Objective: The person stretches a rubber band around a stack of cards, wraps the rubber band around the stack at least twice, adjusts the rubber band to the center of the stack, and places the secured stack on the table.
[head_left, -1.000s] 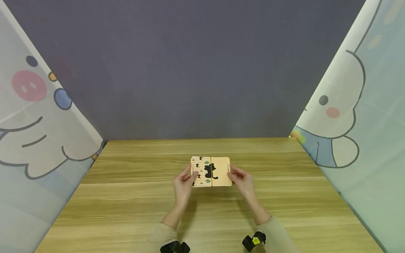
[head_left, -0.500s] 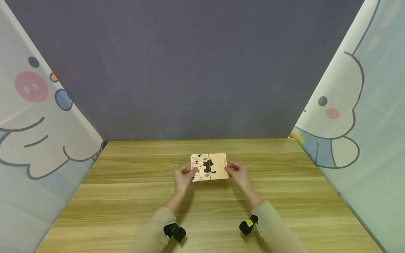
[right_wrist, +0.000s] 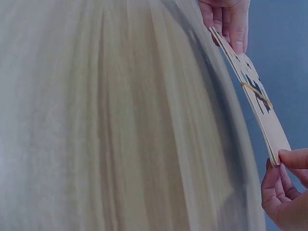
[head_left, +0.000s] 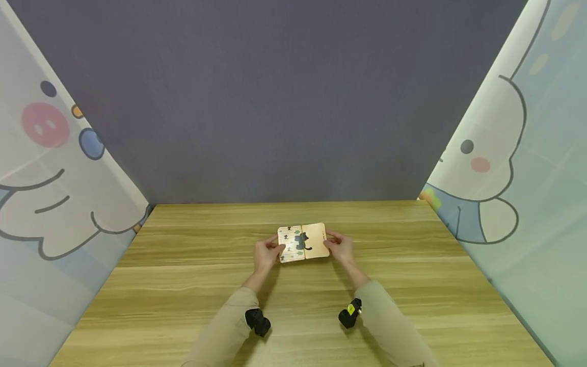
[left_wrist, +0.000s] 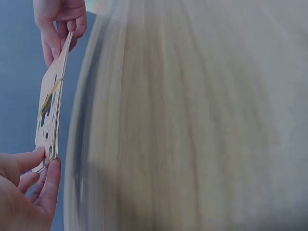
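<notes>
A small cream notebook (head_left: 314,242) with a black cat on its cover is held up over the table in the head view. Its left half has thin stripes and little green and black figures. Around its middle runs a yellowish band (right_wrist: 256,94), clear in the right wrist view. My left hand (head_left: 266,254) pinches the notebook's left edge, thumb on the cover and fingers behind. At the opposite edge, my right hand (head_left: 341,248) grips it the same way. Seen edge-on in the left wrist view, the notebook (left_wrist: 52,101) is thin and layered. Its back is hidden.
The wood-grain table (head_left: 183,306) extends below and around both hands. A dark grey panel (head_left: 284,102) rises at its far edge. Printed cartoon cloths hang at the left (head_left: 41,183) and right (head_left: 486,142). Black wrist cameras sit on both sleeves.
Both hands have moved the notebook slightly away from the body and a little left. It is now tilted a bit, right side higher. More of the sleeves shows; both grips stay the same.
</notes>
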A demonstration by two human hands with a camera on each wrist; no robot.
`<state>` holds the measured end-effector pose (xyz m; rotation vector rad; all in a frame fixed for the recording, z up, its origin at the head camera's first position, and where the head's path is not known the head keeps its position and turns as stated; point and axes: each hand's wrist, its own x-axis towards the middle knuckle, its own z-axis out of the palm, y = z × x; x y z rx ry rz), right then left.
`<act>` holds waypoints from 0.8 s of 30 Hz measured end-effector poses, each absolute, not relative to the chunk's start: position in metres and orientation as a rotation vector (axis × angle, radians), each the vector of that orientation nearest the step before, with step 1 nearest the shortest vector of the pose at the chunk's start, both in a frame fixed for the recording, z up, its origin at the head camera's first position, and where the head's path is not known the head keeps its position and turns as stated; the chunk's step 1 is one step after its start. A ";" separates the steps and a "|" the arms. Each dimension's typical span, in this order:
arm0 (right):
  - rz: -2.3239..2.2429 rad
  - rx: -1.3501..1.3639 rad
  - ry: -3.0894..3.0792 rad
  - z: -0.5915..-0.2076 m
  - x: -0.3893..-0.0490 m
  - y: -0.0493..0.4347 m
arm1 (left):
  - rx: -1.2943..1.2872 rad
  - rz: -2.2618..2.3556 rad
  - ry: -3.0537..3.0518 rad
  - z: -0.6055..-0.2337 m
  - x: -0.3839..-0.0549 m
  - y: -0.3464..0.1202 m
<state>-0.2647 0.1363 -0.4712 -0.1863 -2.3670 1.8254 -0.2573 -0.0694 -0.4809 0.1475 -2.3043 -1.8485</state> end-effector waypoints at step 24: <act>1.869 -0.310 -2.420 -0.489 -0.278 0.135 | 0.247 -1.818 -2.384 -0.498 -0.276 -0.069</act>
